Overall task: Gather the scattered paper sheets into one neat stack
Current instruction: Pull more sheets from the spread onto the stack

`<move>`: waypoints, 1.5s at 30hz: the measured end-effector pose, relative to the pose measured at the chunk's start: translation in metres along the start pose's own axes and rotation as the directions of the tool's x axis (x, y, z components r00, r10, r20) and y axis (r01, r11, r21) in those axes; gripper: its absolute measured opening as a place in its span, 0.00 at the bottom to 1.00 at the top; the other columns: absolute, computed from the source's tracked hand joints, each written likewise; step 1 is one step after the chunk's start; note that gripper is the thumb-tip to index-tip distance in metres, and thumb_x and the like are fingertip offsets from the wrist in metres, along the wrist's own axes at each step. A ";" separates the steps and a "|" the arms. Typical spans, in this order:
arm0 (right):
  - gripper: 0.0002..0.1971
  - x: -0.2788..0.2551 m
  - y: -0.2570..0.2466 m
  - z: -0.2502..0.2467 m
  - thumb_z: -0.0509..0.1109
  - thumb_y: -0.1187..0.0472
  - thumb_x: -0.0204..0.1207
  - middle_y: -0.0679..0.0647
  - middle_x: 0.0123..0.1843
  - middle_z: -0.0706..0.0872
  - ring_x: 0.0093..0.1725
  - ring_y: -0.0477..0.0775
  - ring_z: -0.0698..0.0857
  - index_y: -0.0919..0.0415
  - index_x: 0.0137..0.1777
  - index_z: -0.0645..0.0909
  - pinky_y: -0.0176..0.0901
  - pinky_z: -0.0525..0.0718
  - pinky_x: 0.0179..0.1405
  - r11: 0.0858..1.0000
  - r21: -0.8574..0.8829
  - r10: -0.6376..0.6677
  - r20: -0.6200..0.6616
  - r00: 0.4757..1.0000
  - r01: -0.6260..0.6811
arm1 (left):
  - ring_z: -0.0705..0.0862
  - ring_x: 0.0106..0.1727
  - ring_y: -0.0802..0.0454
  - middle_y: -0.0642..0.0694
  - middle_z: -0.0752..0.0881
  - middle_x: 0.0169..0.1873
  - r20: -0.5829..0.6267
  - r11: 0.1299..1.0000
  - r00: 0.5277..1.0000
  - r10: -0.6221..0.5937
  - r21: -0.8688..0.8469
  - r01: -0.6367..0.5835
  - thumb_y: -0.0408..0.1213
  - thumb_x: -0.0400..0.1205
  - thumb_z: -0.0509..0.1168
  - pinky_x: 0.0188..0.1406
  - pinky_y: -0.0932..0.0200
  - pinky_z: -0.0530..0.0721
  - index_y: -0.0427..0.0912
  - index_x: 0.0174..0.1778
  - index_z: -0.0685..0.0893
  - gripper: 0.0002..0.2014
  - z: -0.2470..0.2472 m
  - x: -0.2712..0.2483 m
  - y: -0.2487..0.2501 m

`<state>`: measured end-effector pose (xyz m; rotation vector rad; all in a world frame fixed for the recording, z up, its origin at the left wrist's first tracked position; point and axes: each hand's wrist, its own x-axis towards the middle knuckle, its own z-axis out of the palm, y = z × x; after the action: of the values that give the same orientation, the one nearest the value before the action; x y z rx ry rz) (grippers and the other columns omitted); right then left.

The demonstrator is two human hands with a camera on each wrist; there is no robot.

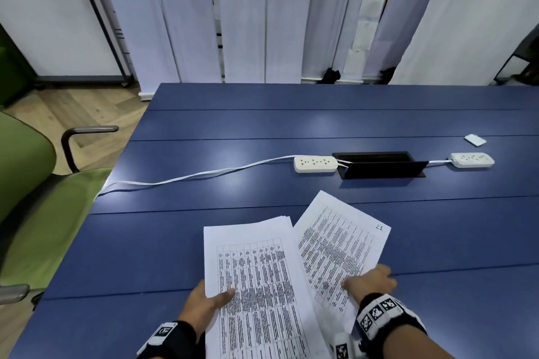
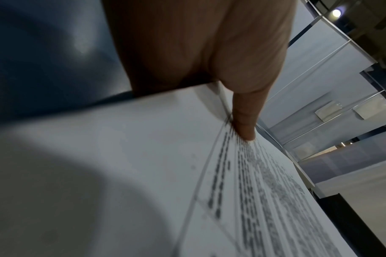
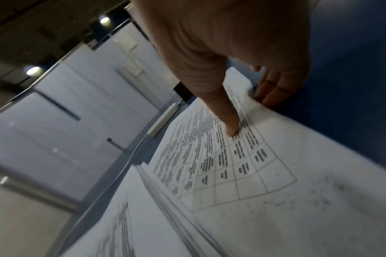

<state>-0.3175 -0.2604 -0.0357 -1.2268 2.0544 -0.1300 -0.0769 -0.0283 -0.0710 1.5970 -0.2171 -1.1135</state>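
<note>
Our left hand (image 1: 204,304) pinches the paper stack (image 1: 256,285) while our right hand (image 1: 372,278) pinches a loose sheet (image 1: 338,239) on the surface (image 1: 204,154), fingers (image 3: 273,90) beneath.

Black wristbands (image 1: 388,315) on both wrists carry white blocks (printed with black square-pattern markers).

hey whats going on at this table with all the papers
A person is gathering printed sheets on a blue table. The left hand holds a stack of sheets, thumb on top. The right hand pinches a loose sheet lying angled beside the stack and partly under it, not yet squared in. Two power strips lie further back.
</note>
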 end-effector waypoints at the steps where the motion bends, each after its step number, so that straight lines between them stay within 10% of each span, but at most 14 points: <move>1: 0.46 0.004 0.000 0.000 0.85 0.70 0.57 0.72 0.71 0.68 0.63 0.72 0.78 0.71 0.72 0.61 0.53 0.82 0.54 0.996 0.068 0.063 0.027 0.998 -0.065 | 0.83 0.61 0.43 0.41 0.85 0.59 0.006 1.000 1.000 -0.002 -0.003 0.002 0.32 0.70 0.79 0.65 0.53 0.75 0.34 0.71 0.72 0.34 0.000 -0.001 0.000; 6: 0.32 0.012 0.007 0.003 0.79 0.71 0.67 0.71 0.67 0.80 0.61 0.70 0.82 0.78 0.70 0.71 0.53 0.81 0.56 0.910 0.384 0.113 0.131 0.985 -0.156 | 0.77 0.72 0.41 0.39 0.77 0.73 -0.020 0.999 1.000 0.011 0.035 -0.010 0.60 0.45 0.85 0.77 0.40 0.69 0.38 0.80 0.60 0.69 0.001 -0.003 -0.012; 9: 0.20 -0.001 -0.002 -0.008 0.72 0.61 0.76 0.66 0.64 0.82 0.58 0.66 0.82 0.69 0.66 0.78 0.54 0.80 0.59 0.913 0.372 -0.160 -0.057 0.986 0.169 | 0.76 0.73 0.40 0.39 0.76 0.74 -0.043 0.999 0.999 -0.009 0.043 0.011 0.62 0.42 0.85 0.76 0.37 0.69 0.40 0.80 0.60 0.72 -0.002 0.001 -0.022; 13: 0.09 -0.050 -0.052 -0.068 0.66 0.65 0.81 0.51 0.51 0.88 0.47 0.45 0.86 0.56 0.59 0.80 0.34 0.81 0.46 0.633 0.437 -0.623 -0.202 0.756 0.639 | 0.74 0.75 0.39 0.39 0.72 0.77 -0.034 0.997 0.998 -0.061 0.049 0.063 0.56 0.49 0.86 0.77 0.37 0.68 0.41 0.81 0.58 0.67 -0.001 -0.006 -0.014; 17: 0.15 -0.100 -0.091 -0.121 0.67 0.73 0.77 0.42 0.43 0.91 0.42 0.32 0.87 0.51 0.55 0.80 0.22 0.82 0.39 0.407 0.659 -0.820 -0.042 0.571 0.633 | 0.76 0.73 0.39 0.37 0.75 0.74 -0.042 0.996 0.996 -0.075 0.044 0.077 0.41 0.65 0.82 0.77 0.40 0.69 0.37 0.80 0.61 0.51 0.005 -0.011 -0.004; 24: 0.11 -0.090 -0.065 -0.062 0.72 0.71 0.75 0.57 0.46 0.89 0.36 0.49 0.86 0.62 0.55 0.79 0.28 0.80 0.25 0.711 0.450 -0.679 0.244 0.692 0.539 | 0.65 0.81 0.45 0.43 0.65 0.81 -0.079 0.990 0.990 -0.117 -0.087 0.110 0.64 0.72 0.68 0.81 0.44 0.60 0.39 0.84 0.55 0.52 0.011 -0.010 0.007; 31: 0.10 -0.055 -0.013 0.038 0.75 0.62 0.73 0.58 0.52 0.88 0.50 0.58 0.87 0.62 0.53 0.83 0.49 0.87 0.51 0.806 0.027 -0.569 0.309 0.762 0.591 | 0.83 0.68 0.42 0.44 0.85 0.66 0.138 0.935 0.948 -0.287 -0.175 0.309 0.79 0.68 0.59 0.72 0.40 0.75 0.54 0.70 0.81 0.42 0.003 -0.011 0.023; 34: 0.20 -0.049 0.003 0.054 0.77 0.50 0.69 0.57 0.59 0.78 0.62 0.60 0.78 0.61 0.56 0.82 0.45 0.79 0.61 0.747 -0.210 -0.540 0.361 0.760 0.631 | 0.83 0.65 0.44 0.43 0.85 0.65 0.012 0.978 0.981 -0.192 -0.079 0.193 0.57 0.67 0.79 0.71 0.38 0.76 0.42 0.71 0.74 0.40 0.005 0.000 0.011; 37: 0.23 -0.043 0.011 0.053 0.83 0.52 0.62 0.54 0.55 0.74 0.61 0.60 0.77 0.58 0.50 0.77 0.47 0.78 0.62 0.798 -0.083 -0.540 0.340 0.770 0.597 | 0.86 0.58 0.40 0.36 0.87 0.58 -0.058 1.000 0.998 -0.023 0.011 0.024 0.23 0.75 0.72 0.63 0.42 0.82 0.43 0.58 0.77 0.20 0.020 -0.010 0.016; 41: 0.55 -0.035 0.002 0.032 0.89 0.41 0.36 0.58 0.57 0.82 0.56 0.56 0.85 0.61 0.63 0.69 0.41 0.86 0.49 0.856 0.412 -0.488 0.443 0.752 0.312 | 0.88 0.58 0.47 0.45 0.91 0.55 0.006 0.984 0.984 0.179 -0.021 -0.178 0.17 0.78 0.66 0.55 0.58 0.85 0.45 0.64 0.77 0.23 0.032 -0.026 0.051; 45: 0.48 -0.046 -0.031 -0.003 0.90 0.49 0.46 0.56 0.62 0.88 0.61 0.55 0.87 0.60 0.68 0.74 0.54 0.82 0.65 0.726 0.650 -0.627 0.496 0.601 0.222 | 0.88 0.57 0.54 0.49 0.90 0.56 0.067 0.944 0.943 0.326 -0.081 -0.321 0.15 0.78 0.64 0.55 0.62 0.86 0.47 0.64 0.78 0.25 0.043 -0.041 0.105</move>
<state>-0.2842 -0.2407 0.0043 -1.1575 0.9108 -0.3866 -0.0882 -0.0681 0.0422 1.3962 -0.4723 -0.9172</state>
